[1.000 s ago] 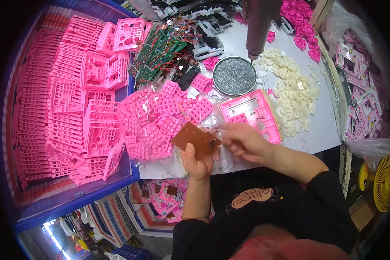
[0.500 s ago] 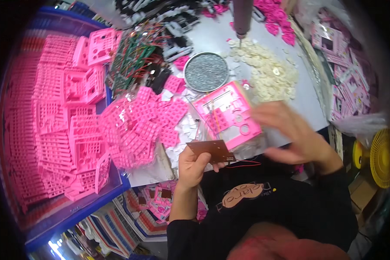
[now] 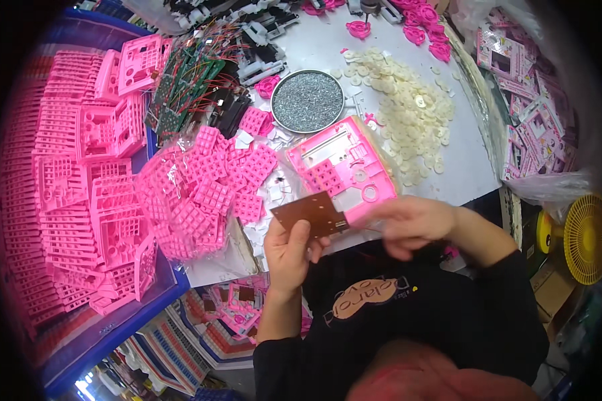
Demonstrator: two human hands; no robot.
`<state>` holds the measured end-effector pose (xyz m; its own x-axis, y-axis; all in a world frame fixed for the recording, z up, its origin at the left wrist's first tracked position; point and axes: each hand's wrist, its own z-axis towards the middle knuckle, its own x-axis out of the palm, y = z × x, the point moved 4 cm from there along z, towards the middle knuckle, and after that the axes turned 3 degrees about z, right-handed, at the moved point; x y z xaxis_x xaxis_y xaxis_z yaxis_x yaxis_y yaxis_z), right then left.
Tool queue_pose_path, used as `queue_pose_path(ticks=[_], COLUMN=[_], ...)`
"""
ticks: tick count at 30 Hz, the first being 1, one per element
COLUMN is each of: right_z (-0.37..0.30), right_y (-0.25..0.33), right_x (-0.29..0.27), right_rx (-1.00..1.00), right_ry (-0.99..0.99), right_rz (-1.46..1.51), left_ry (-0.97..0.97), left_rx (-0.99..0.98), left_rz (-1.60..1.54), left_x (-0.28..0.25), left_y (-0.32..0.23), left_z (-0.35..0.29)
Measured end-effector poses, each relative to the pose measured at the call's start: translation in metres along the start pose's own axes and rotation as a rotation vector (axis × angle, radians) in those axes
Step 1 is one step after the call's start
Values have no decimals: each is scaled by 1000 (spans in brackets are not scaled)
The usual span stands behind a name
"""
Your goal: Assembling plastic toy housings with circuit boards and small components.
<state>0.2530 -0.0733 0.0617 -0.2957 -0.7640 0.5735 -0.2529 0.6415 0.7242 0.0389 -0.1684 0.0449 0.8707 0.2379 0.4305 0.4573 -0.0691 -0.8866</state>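
Observation:
My left hand (image 3: 289, 252) is closed on a flat brown circuit board (image 3: 308, 215), thumb on top, just in front of the table edge. Beyond the board lies a pink plastic casing (image 3: 373, 160), open side up, with a pink keypad (image 3: 323, 178) and a white round ring inside. My right hand (image 3: 418, 224) hovers at the casing's near right corner, to the right of the board. Motion blurs its fingers, so I cannot make out whether they hold anything. A round tin of small metal screws (image 3: 308, 101) stands beyond the casing.
On the left, a blue crate (image 3: 177, 284) holds stacked pink casings (image 3: 67, 200). Bagged pink keypads (image 3: 187, 200) and wired green boards (image 3: 187, 83) lie beside it. Cream discs (image 3: 408, 110) are heaped behind the casing. A yellow fan (image 3: 585, 230) stands at right.
My right hand has moved left and slightly down, closer to the board. My left hand still grips the board, now turned a little. The hanging tool at the top has mostly left the view.

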Motion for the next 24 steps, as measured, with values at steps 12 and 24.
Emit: queue_pose_path(ticks=[12, 24], right_z=[-30, 21], right_y=[55, 34], right_x=[-4, 4], right_rx=[-496, -370], right_ry=[-123, 76], right_rz=[-1269, -942], left_ry=[392, 354], left_rx=[167, 252], left_rz=[664, 668], left_x=[45, 39], left_y=[-6, 12], left_z=[-2, -20])
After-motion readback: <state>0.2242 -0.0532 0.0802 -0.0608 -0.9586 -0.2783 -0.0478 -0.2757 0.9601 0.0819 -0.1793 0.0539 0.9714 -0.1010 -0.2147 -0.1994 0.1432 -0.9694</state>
